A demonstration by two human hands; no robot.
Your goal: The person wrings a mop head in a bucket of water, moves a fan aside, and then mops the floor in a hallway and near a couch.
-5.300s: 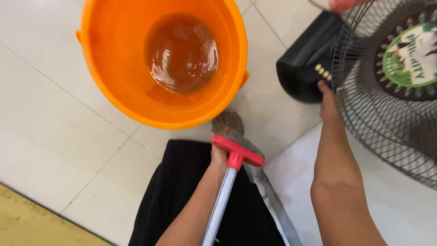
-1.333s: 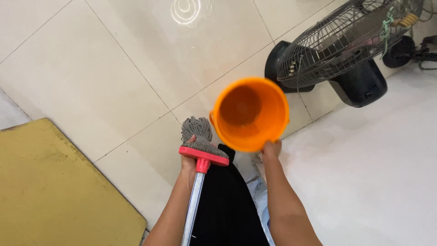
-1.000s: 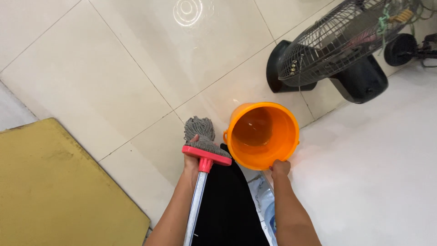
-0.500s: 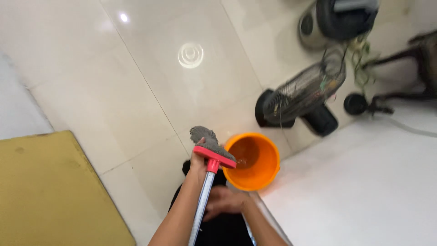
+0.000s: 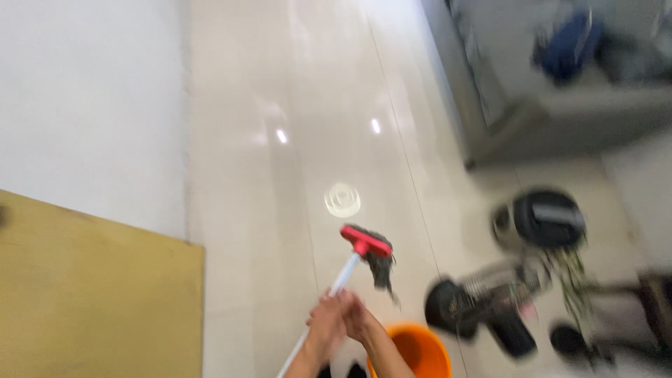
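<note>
Whereas half a second ago the right hand was just coming off the orange bucket, both hands are now closed together around the pale mop handle [image 5: 334, 290], and the bucket [image 5: 418, 351] is left standing on the floor. The left hand [image 5: 325, 330] and right hand [image 5: 358, 318] are pressed side by side on the shaft, fingers wrapped about it; the frame is blurred, so finer detail of the grip cannot be told. The view is swung upward and far more of the glossy tiled floor [image 5: 294, 175] is shown ahead. From this it is judged that the carrying of the bucket is finished and the mopping itself is taken in hand. The red mop head [image 5: 366, 241], with its grey strands hanging, is held up and forward of the hands, seemingly clear of the tiles, while the bucket sits just below and right of them. A fan [image 5: 490, 297] lies tipped near the bucket, and a yellow mat [image 5: 91, 294] is spread at the left.
</note>
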